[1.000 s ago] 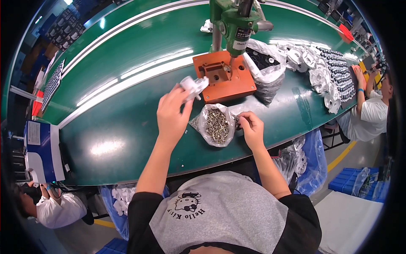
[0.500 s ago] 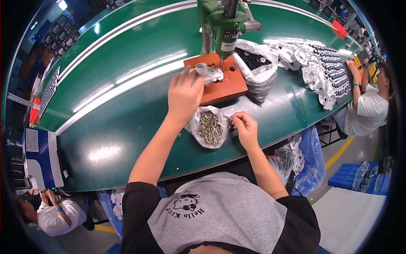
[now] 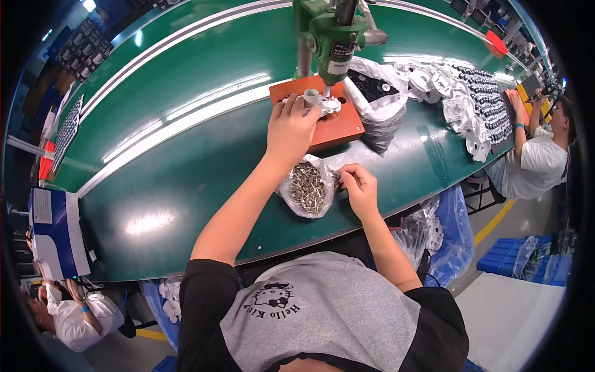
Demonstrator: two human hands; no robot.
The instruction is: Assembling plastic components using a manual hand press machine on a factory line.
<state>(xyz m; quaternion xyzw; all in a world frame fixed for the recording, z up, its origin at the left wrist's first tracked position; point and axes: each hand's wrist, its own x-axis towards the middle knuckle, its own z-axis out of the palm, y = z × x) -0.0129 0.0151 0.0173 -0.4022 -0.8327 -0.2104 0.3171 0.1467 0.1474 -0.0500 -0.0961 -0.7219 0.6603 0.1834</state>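
My left hand (image 3: 291,130) grips a white plastic part (image 3: 328,106) with a short upright tube, over an orange base block (image 3: 338,127). The part lies under the tip of a green bench press (image 3: 334,53); whether it rests fully on the block is hidden by my fingers. My right hand (image 3: 361,191) is closed in a pinch beside an open clear plastic bag of small metal screws (image 3: 308,189). Something small and dark shows at its fingertips, too small to name.
Behind the block's right side stands a plastic bag of black parts (image 3: 372,87). Farther right are piled white plastic parts (image 3: 468,118) and rows of black-and-white pieces (image 3: 486,93). A co-worker (image 3: 539,149) sits at the right end. A blue-and-white box (image 3: 57,232) stands at the left.
My left hand has moved right with the white part, bringing it beneath the press tip. My right hand stays pinched in the same place beside the screw bag.
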